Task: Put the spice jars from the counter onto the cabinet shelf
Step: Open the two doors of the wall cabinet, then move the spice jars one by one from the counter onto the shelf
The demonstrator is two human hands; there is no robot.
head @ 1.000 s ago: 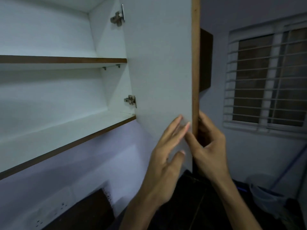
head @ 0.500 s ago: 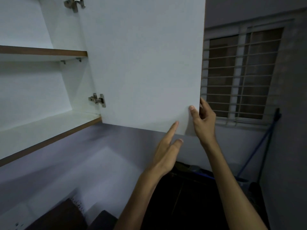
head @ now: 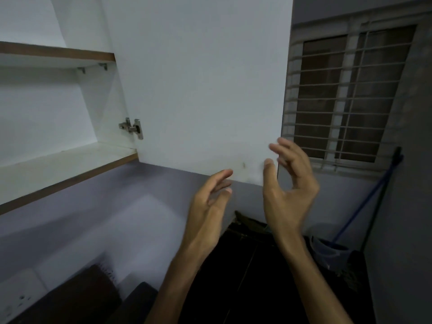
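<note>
Dim kitchen, cabinet door (head: 198, 85) swung open; lower shelf (head: 58, 164) bare. Left hand (head: 208, 206) and right hand (head: 289, 192) below door corner, fingers spread, grip wide, empty.

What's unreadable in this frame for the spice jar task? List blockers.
- Spice jars: none visible in the head view; the counter below is nearly black.
- Left part of the lower shelf: cut off by the frame's left edge.
- Right hand: motion-blurred beside the door edge, so contact cannot be told.
- Upper shelf top: hidden, seen from below.
- Left hand: open, empty.
</note>
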